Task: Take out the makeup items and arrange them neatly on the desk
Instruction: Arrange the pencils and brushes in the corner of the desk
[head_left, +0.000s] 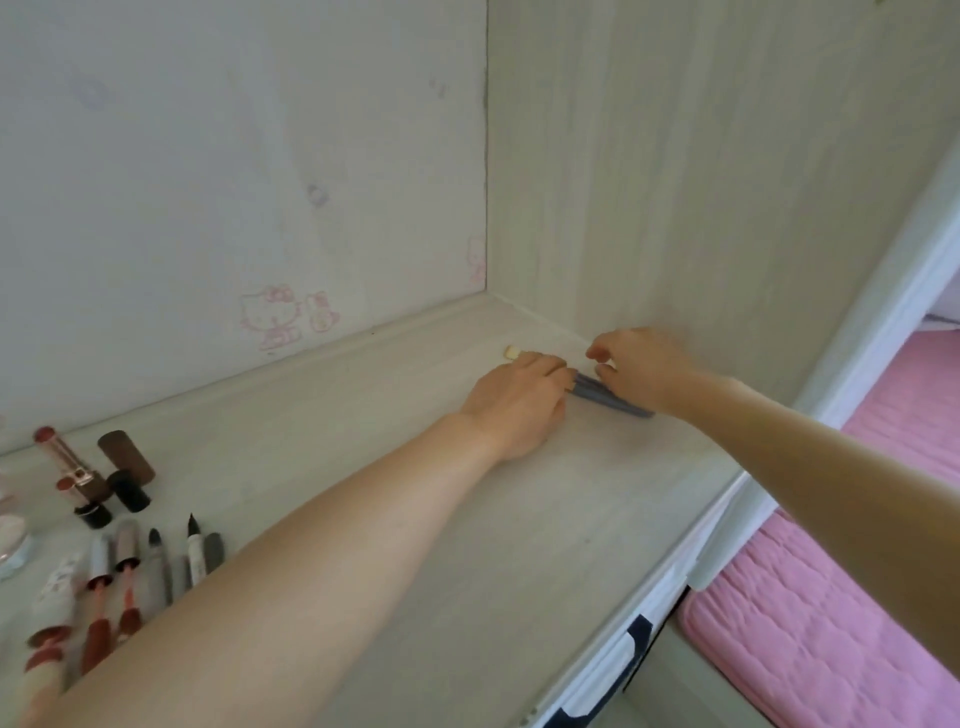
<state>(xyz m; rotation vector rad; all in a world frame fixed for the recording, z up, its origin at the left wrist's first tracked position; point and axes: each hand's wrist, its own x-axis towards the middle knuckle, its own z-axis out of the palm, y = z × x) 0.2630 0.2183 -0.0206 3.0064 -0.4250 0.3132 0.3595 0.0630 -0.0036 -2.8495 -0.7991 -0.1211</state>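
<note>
At your far left, on the pale wood-grain desk, lies the group of makeup items already out. An open lipstick with a red tip lies slanted beside a brown cylinder and a black cap. Below them a row of pens and liners lies side by side, tips pointing away from you, and a few lip glosses with reddish bodies lie next to them, some cut off by the lower left edge. A pale round container sits partly out of view at the left border. On the back wall above the desk you can see a faint pink cartoon cat drawing.

Further right, your left hand lies palm down on the desk near the back corner, fingers curled over a bundle of blue-grey makeup brushes, gripping them. A cream brush tip pokes out past your fingertips toward the wall. Your right hand touches the same bundle from the other side, its fingers bent; you cannot tell from here whether it really pinches the handles or only rests against them. The handles lie flat on the desk, just beside the side panel.

At the far right, below the desk edge, shows pink quilted bedding.
</note>
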